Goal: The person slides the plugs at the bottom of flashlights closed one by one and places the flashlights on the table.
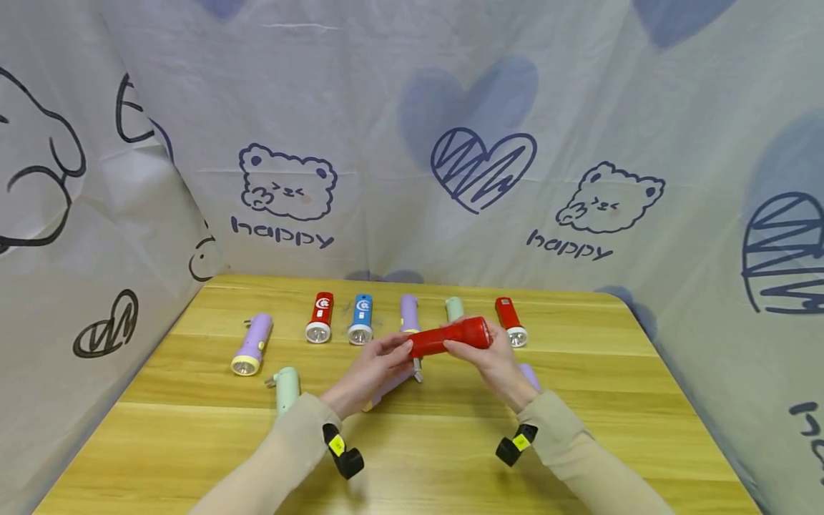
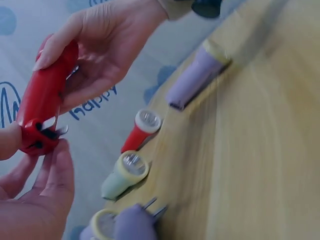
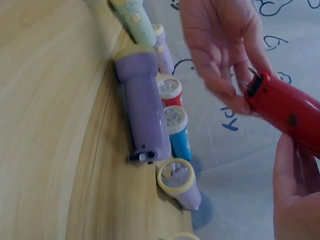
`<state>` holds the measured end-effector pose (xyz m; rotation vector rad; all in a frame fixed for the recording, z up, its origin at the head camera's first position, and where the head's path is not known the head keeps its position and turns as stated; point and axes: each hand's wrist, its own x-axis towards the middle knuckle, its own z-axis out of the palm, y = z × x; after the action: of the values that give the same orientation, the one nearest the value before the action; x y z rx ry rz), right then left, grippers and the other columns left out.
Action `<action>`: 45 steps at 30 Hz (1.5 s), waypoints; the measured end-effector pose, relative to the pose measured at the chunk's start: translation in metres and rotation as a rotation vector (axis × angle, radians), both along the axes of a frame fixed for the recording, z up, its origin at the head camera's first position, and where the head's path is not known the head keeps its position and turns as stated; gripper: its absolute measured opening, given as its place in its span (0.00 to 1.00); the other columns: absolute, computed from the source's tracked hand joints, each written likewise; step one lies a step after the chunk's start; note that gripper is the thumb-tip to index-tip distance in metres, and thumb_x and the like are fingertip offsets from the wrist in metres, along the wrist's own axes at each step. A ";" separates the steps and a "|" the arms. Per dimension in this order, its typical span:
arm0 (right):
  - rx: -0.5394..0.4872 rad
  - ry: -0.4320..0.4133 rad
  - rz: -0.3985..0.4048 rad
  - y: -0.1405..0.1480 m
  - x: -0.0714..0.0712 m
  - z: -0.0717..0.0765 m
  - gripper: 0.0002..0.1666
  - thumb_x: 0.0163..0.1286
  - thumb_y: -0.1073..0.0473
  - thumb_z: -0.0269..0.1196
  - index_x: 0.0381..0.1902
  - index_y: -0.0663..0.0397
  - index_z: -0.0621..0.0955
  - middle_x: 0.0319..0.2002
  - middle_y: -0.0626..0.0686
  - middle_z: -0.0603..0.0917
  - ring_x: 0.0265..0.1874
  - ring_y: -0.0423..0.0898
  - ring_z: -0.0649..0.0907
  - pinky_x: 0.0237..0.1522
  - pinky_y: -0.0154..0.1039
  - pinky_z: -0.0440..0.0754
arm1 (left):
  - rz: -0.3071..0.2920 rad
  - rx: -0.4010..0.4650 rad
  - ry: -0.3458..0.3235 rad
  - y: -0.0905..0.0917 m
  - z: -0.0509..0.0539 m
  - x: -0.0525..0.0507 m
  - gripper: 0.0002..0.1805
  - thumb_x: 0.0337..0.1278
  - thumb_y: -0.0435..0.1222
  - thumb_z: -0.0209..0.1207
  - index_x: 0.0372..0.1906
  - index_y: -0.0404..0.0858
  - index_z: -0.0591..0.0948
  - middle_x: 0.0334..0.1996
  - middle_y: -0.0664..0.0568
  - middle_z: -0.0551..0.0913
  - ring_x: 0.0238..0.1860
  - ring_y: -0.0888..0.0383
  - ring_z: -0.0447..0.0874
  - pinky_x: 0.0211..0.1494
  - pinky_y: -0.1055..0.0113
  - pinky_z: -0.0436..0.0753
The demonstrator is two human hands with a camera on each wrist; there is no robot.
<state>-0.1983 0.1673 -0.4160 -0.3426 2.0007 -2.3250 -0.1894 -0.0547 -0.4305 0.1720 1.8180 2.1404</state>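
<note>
Locate the red flashlight [image 1: 444,340] in mid-air above the desk [image 1: 444,458], spanned between both hands, lamp end toward the right. Note the grip: curled round the lamp end with the fingers of the right hand [image 1: 494,363]; pinched at the tail with those of the left hand [image 1: 373,370], beside the metal prongs [image 2: 62,130]. Apparently at the step of checking or adjusting the plug. For the next move, probably hold the barrel steady from the right and work the prongs from the left. Avoid striking the purple flashlight [image 1: 393,388] below.
</note>
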 end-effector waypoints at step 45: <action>0.771 0.525 0.094 0.005 0.003 -0.018 0.23 0.71 0.56 0.65 0.61 0.53 0.76 0.46 0.54 0.87 0.39 0.44 0.82 0.43 0.36 0.82 | -0.054 -0.075 0.157 -0.006 0.027 -0.003 0.23 0.75 0.38 0.53 0.68 0.31 0.74 0.65 0.40 0.79 0.59 0.61 0.82 0.71 0.59 0.78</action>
<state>-0.1958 0.1720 -0.4345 -1.0106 2.8175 -1.3157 -0.1921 -0.0604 -0.4033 0.3763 1.9532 2.0701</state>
